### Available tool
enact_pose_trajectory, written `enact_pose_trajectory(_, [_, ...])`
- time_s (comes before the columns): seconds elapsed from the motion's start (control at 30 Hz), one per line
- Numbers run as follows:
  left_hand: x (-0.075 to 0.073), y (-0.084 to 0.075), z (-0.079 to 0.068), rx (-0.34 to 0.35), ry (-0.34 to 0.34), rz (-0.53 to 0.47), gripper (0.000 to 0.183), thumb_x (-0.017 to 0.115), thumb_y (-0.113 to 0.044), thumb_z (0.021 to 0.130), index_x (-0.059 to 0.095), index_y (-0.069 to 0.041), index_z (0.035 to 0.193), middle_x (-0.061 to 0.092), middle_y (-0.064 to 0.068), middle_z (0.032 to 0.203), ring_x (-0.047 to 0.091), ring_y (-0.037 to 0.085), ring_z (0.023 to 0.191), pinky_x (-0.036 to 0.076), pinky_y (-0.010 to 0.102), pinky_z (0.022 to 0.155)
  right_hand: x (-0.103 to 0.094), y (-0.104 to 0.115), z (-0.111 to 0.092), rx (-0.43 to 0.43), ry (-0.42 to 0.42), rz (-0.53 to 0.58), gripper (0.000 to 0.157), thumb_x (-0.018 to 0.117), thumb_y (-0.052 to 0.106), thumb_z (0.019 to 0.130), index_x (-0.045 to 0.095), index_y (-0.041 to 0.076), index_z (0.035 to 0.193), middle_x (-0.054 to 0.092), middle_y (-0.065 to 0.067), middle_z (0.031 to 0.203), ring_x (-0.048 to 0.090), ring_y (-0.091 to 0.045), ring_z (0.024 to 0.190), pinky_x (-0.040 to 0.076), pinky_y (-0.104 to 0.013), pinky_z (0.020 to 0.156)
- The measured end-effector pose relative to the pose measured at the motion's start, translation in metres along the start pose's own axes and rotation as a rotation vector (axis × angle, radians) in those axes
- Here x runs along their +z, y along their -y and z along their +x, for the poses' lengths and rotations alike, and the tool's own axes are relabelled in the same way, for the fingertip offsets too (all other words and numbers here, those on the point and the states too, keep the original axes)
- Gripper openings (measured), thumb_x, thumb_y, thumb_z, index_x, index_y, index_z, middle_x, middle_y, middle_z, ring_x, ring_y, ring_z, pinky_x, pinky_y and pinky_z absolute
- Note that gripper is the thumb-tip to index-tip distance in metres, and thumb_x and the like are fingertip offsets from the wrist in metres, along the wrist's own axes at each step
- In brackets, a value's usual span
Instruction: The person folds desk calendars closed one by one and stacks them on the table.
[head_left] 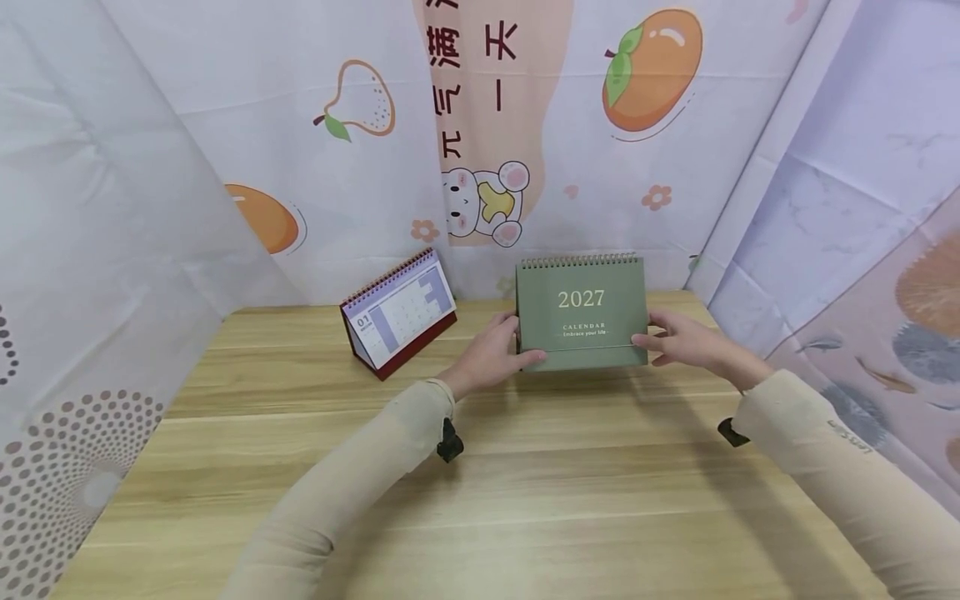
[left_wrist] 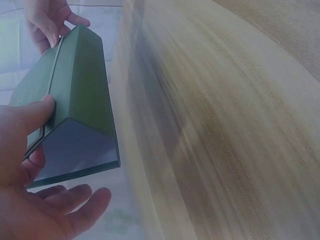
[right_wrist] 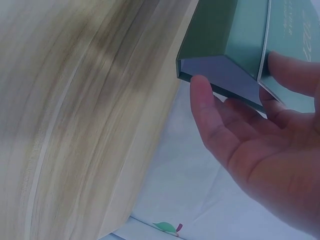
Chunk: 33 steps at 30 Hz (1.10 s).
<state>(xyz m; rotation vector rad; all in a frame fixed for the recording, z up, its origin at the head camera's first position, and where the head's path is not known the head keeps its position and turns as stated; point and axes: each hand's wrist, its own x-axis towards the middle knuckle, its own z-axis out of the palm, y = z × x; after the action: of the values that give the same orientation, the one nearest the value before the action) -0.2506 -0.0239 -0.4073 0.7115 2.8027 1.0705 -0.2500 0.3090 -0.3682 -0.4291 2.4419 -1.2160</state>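
Note:
A green desk calendar (head_left: 581,312) marked "2027" is held between both hands, its gold spiral binding along the top. My left hand (head_left: 487,354) grips its left end, with the thumb on the front cover. At the other end my right hand (head_left: 686,340) grips the right side, thumb also on the front. In the left wrist view the calendar's underside (left_wrist: 92,85) shows, so it appears raised off the table. Its open side reveals a pale inside. A cord runs across the lower front. The fingers behind the calendar are partly hidden.
Left of the green calendar, a second desk calendar (head_left: 401,312) with a red base and a white-purple "01" page stands angled on the wooden table (head_left: 510,483). A patterned white curtain (head_left: 300,167) hangs behind the table, with more cloth at both sides.

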Motion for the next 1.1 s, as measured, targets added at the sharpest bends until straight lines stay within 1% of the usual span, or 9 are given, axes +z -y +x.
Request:
enact_pose_trajectory(0.07, [-0.0004, -0.0004, -0.0003, -0.002, -0.001, -0.007, 0.061, 0.070, -0.050, 0.094, 0.055, -0.007, 0.135, 0.041, 0.011, 0.154, 0.047, 0.023, 0.132, 0.039, 0.041, 0.112, -0.0005, 0.0000, 0.0000, 0.001, 0.001, 0.001, 0.055, 0.055, 0.017, 0.106, 0.032, -0.010, 0.149, 0.033, -0.037, 0.149, 0.052, -0.048, 0.125, 0.057, -0.051, 0.088])
enact_pose_trajectory(0.23, [-0.0009, -0.0010, -0.0015, -0.009, -0.001, -0.043, 0.056, 0.067, -0.047, 0.097, 0.052, -0.009, 0.135, 0.050, 0.006, 0.138, 0.054, 0.019, 0.118, 0.046, 0.038, 0.103, -0.0015, 0.0024, 0.0005, 0.007, 0.003, 0.008, 0.055, 0.055, 0.019, 0.107, 0.034, -0.010, 0.149, 0.032, -0.036, 0.150, 0.051, -0.048, 0.126, 0.056, -0.052, 0.089])
enact_pose_trajectory(0.3, [-0.0011, -0.0010, -0.0021, -0.006, -0.002, -0.052, 0.053, 0.066, -0.046, 0.098, 0.051, -0.010, 0.133, 0.052, 0.005, 0.131, 0.054, 0.018, 0.115, 0.047, 0.037, 0.101, -0.0014, 0.0043, 0.0003, 0.016, -0.001, 0.007, 0.055, 0.055, 0.020, 0.106, 0.034, -0.009, 0.149, 0.032, -0.035, 0.150, 0.050, -0.047, 0.127, 0.056, -0.051, 0.090])
enact_pose_trajectory(0.4, [-0.0011, -0.0010, -0.0025, 0.005, -0.006, -0.055, 0.051, 0.066, -0.045, 0.099, 0.050, -0.010, 0.132, 0.053, 0.004, 0.126, 0.055, 0.018, 0.113, 0.047, 0.036, 0.099, -0.0018, 0.0062, -0.0005, 0.026, -0.006, -0.005, 0.056, 0.055, 0.021, 0.106, 0.035, -0.009, 0.149, 0.033, -0.034, 0.150, 0.050, -0.047, 0.127, 0.056, -0.051, 0.089])
enact_pose_trajectory(0.57, [-0.0018, -0.0023, -0.0033, -0.004, -0.009, -0.067, 0.047, 0.065, -0.044, 0.099, 0.050, -0.011, 0.128, 0.054, 0.003, 0.124, 0.054, 0.016, 0.111, 0.048, 0.035, 0.098, -0.0016, 0.0061, 0.0001, 0.028, -0.014, -0.008, 0.054, 0.056, 0.022, 0.106, 0.038, -0.010, 0.146, 0.036, -0.034, 0.146, 0.051, -0.046, 0.126, 0.057, -0.050, 0.088])
enact_pose_trajectory(0.7, [-0.0026, -0.0040, -0.0045, -0.026, -0.018, -0.105, 0.044, 0.066, -0.043, 0.098, 0.050, -0.010, 0.124, 0.054, 0.004, 0.124, 0.055, 0.016, 0.111, 0.049, 0.034, 0.096, -0.0009, 0.0042, 0.0025, 0.032, -0.012, 0.001, 0.053, 0.056, 0.022, 0.106, 0.039, -0.011, 0.145, 0.040, -0.032, 0.144, 0.052, -0.044, 0.125, 0.056, -0.049, 0.090])
enact_pose_trajectory(0.8, [-0.0027, -0.0044, -0.0056, -0.037, -0.035, -0.156, 0.043, 0.068, -0.041, 0.098, 0.050, -0.010, 0.123, 0.057, 0.006, 0.125, 0.059, 0.016, 0.111, 0.052, 0.032, 0.090, -0.0002, 0.0037, 0.0042, 0.034, -0.006, 0.017, 0.053, 0.055, 0.023, 0.107, 0.038, -0.011, 0.144, 0.042, -0.031, 0.143, 0.051, -0.044, 0.127, 0.055, -0.049, 0.092])
enact_pose_trajectory(0.93, [-0.0028, -0.0039, -0.0062, -0.045, -0.062, -0.202, 0.042, 0.069, -0.039, 0.098, 0.047, -0.010, 0.120, 0.060, 0.007, 0.125, 0.062, 0.018, 0.111, 0.055, 0.028, 0.082, 0.0010, 0.0054, 0.0050, 0.038, -0.004, 0.056, 0.054, 0.054, 0.024, 0.107, 0.037, -0.011, 0.144, 0.041, -0.029, 0.145, 0.048, -0.044, 0.130, 0.054, -0.050, 0.095])
enact_pose_trajectory(1.1, [-0.0008, -0.0036, -0.0040, -0.045, -0.084, -0.222, 0.042, 0.068, -0.039, 0.098, 0.045, -0.010, 0.119, 0.059, 0.009, 0.126, 0.063, 0.021, 0.113, 0.056, 0.027, 0.082, 0.0000, 0.0066, 0.0031, 0.053, -0.010, 0.116, 0.056, 0.053, 0.028, 0.108, 0.035, -0.010, 0.144, 0.038, -0.028, 0.146, 0.053, -0.038, 0.125, 0.051, -0.053, 0.098])
